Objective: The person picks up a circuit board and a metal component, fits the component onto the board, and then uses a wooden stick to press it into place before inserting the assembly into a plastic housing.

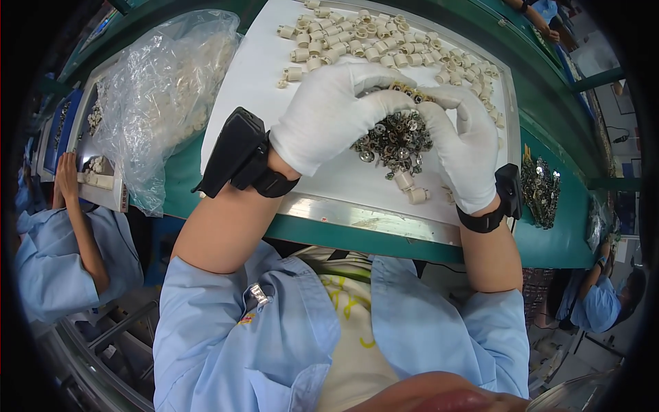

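White gloves cover both my hands, which meet above a white metal-edged tray [329, 208]. My left hand [328, 115] pinches one end of a short strip with brass-coloured parts [410, 91]. At its other end, the fingers of my right hand [468, 141] close on the same strip. Below the fingers lies a heap of small dark parts with shiny metal discs [397, 143], partly hidden by the gloves. A few cream cylindrical caps [415, 195] sit at the heap's near side. Many more cream caps [364, 34] are spread over the tray's far part.
A clear plastic bag of cream pieces [171, 96] stands left of the tray. On the green bench [549, 250] at right lies a bundle of dark metal parts [541, 191]. Other people work at left [75, 233], right [597, 302] and far right [546, 27].
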A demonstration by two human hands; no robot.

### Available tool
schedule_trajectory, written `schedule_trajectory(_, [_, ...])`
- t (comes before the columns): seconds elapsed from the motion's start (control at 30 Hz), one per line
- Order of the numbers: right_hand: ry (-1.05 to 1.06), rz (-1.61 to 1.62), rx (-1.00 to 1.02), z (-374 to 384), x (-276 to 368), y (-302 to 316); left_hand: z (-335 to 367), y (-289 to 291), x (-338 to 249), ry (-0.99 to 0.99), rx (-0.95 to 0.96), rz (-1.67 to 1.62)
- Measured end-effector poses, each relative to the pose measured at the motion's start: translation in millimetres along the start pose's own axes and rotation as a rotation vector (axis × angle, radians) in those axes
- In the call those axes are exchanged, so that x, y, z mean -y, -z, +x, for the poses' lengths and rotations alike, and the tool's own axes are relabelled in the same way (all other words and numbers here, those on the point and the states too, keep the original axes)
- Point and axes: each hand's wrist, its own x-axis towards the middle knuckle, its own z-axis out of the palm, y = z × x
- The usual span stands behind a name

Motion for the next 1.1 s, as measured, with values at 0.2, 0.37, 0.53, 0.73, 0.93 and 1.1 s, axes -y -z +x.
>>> schedule_trajectory(0.2, [-0.073,-0.014,-0.066,-2,3,-4,-2,-2,5,-0.091,-0.052,0.192])
schedule_trajectory(0.37, [-0.135,-0.041,-0.081,-2,11,-7,-1,-4,4,-0.137,-0.066,0.245])
schedule_trajectory(0.53, [-0.173,-0.104,-0.093,-1,10,-6,-2,-4,4,-0.122,-0.043,0.267])
schedule_trajectory(0.73, [0.047,-0.108,-0.057,2,6,-2,2,-3,9,-0.109,-0.053,0.271])
schedule_trajectory(0.93, [0.033,-0.044,-0.054,3,3,-4,2,-4,7,-0.157,-0.048,0.203])
schedule_trajectory(1.1, [0.015,0.042,-0.09,1,2,-5,-4,-7,-1,-0.139,-0.032,0.262])
